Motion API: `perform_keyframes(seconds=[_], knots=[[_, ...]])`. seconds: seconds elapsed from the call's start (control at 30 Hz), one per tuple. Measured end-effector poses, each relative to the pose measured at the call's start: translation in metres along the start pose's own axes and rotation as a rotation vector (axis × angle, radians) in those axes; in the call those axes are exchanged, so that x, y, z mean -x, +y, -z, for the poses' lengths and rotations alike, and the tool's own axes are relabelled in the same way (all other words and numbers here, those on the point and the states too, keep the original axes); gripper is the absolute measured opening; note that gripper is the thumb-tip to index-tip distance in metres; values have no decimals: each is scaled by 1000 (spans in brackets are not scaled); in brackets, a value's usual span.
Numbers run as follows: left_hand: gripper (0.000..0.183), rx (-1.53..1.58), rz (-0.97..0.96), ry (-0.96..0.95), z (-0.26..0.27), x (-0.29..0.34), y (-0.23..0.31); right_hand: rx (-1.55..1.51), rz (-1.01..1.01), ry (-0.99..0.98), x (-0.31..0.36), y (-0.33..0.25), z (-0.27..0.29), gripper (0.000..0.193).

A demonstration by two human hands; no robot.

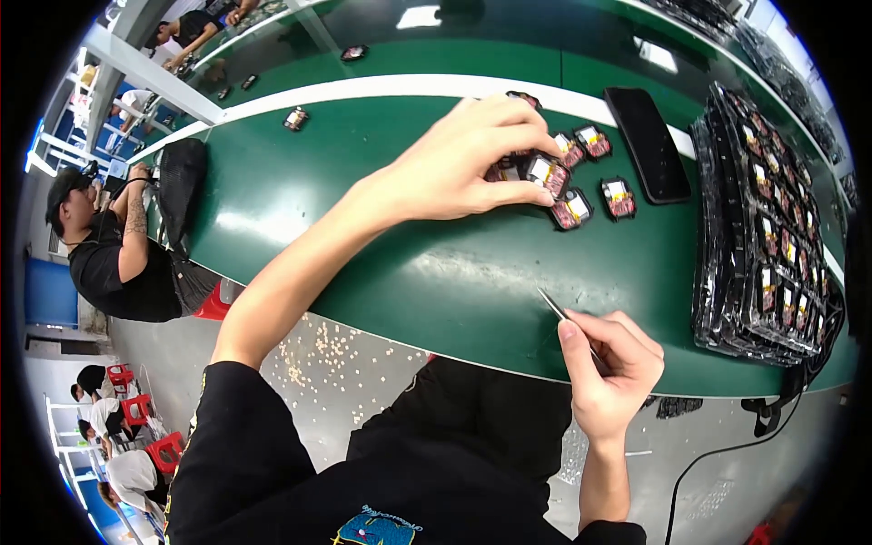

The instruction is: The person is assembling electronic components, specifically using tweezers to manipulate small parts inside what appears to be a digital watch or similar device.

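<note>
My left hand [463,163] reaches over the green table, thumb and fingers closed on a small electronic module [548,173] with a black frame, reddish inside and a yellow-and-white patch. Around those fingertips lie several similar pieces, among them one module [572,210] just below and another module [618,198] to the right. Part of the group is hidden beneath my fingers. Nearer to me, my right hand [613,363] pinches a pair of metal tweezers [550,303], whose points are directed up and left, above the tabletop and apart from the modules.
A black phone [647,145] lies behind the modules. At right stands a tall stack of black trays [758,236] filled with modules; a black cable [727,450] hangs beside it. One module [295,118] lies far left. A co-worker [118,245] sits left, near a black bag [183,195].
</note>
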State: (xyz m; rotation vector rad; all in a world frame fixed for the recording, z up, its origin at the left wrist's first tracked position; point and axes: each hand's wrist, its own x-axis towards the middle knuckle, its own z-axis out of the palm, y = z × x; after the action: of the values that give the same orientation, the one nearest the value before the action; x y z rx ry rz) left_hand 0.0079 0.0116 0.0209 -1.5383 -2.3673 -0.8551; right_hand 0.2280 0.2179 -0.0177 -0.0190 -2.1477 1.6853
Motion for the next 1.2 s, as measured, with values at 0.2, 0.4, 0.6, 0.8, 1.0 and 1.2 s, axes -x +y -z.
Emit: perform_keyframes(seconds=[0.2,0.4,0.6,0.8,1.0,1.2], knots=[[46,86,92,21,3,-18,-54,-13,27,40,1,4,3,14],[64,-745,768,269,76,32,-208,-42,1,-2,-2,0,0,14],[64,-416,741,356,81,52,-231,-36,-8,2,2,-2,-2,15],[63,109,441,174,59,67,-96,-26,-18,12,4,4,0,15],[72,288,324,-82,38,97,12,45,9,-15,2,0,2,14],[75,52,489,35,30,111,33,2,12,-25,-1,3,-4,15]])
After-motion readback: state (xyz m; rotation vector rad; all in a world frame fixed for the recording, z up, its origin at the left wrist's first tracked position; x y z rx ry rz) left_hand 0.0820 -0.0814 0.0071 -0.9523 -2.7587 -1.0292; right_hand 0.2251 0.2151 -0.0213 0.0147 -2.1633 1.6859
